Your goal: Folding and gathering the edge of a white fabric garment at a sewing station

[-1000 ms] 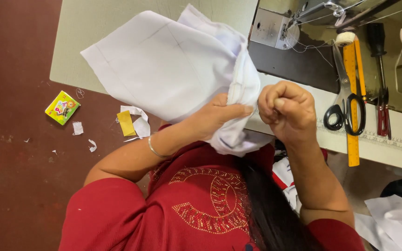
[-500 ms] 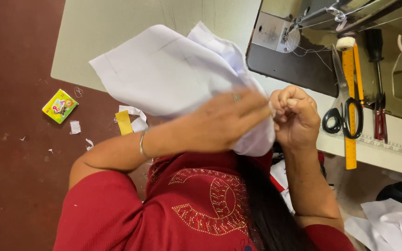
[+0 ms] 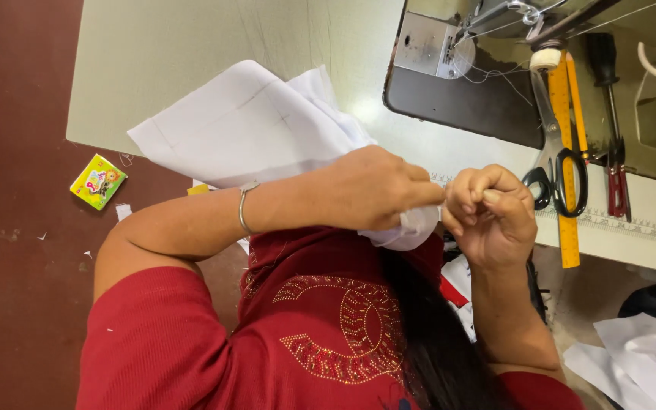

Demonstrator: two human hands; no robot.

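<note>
A person in a red embroidered top sits at a pale green tabletop, seen from above. Both hands are raised just above the tabletop's near edge, working a piece of white fabric.

The left hand, with a thin metal bracelet on its wrist, lies across the fabric. Its fingers are pressed together and clamp a bunched fold of the cloth, fingertips pointing right. The right hand is curled into a tight fist just beside those fingertips, nearly touching them. Its grip seems to pinch something fine at the cloth's edge, but what it is cannot be made out.

The fabric spreads up and to the left from the left hand, its long axis running diagonally over the tabletop, so the bulk of it lies on the left hand's side. Only the bunched corner below the knuckles sits near the right fist.

Behind the hands stands a sewing machine. To its right lie black-handled scissors, a yellow ruler and a screwdriver. A small yellow-green packet lies on the dark red floor.
</note>
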